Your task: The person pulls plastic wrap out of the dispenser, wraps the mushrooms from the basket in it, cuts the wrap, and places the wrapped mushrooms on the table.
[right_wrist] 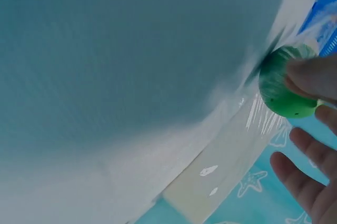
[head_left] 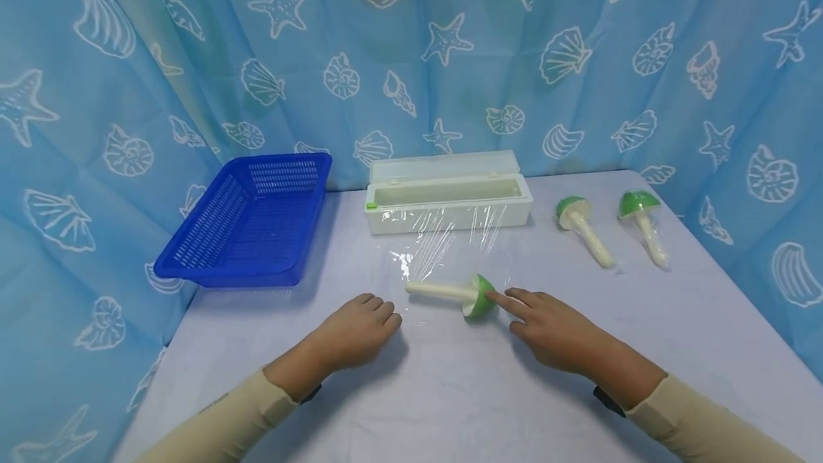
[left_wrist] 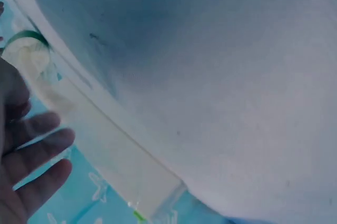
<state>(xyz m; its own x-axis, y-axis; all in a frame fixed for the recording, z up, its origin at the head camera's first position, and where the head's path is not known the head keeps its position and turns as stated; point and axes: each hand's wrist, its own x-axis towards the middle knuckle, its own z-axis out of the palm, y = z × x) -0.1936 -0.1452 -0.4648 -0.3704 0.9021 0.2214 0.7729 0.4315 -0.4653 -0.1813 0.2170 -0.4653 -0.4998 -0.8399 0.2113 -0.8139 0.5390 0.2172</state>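
A mushroom-shaped piece with a green cap and a pale stem (head_left: 444,291) lies on its side on clear cling film (head_left: 421,256) on the table. The film runs back to a white cling-film dispenser box (head_left: 450,217) with its lid raised. My right hand (head_left: 556,327) touches the green cap (right_wrist: 287,84); in the right wrist view the thumb lies over the cap and the other fingers spread loosely. My left hand (head_left: 356,331) is near the stem's end, apart from it. In the left wrist view its fingers (left_wrist: 39,155) are loosely extended and hold nothing visible.
Two similar green-capped mushrooms (head_left: 588,234) lie at the right, with clear film around their stems. A blue plastic basket (head_left: 298,263) stands at the left. Behind the white-covered table (head_left: 444,391) hangs a blue curtain (head_left: 450,77) with shells and starfish.
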